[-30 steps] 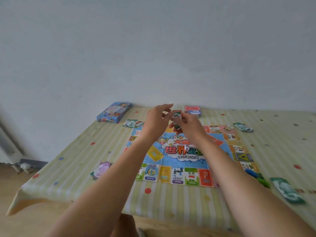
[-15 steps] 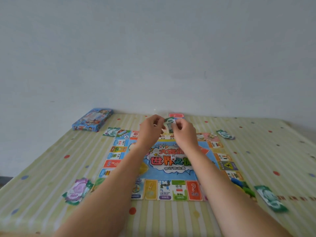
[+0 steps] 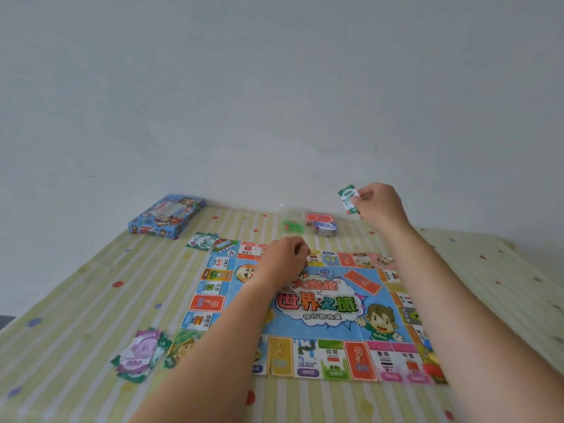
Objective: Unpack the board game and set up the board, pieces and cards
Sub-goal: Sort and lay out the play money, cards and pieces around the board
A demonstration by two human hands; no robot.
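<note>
The board lies open and flat, a blue middle ringed by coloured squares, with a small white die resting on its title. A pile of purple 500 notes sits just off its near left corner, and pale green notes lie at its far left corner. Further back on the left lies the blue box, closed. Beyond the far edge sit a red deck, a blue deck and some green pieces. The right hand pinches one green note up in the air.
</note>
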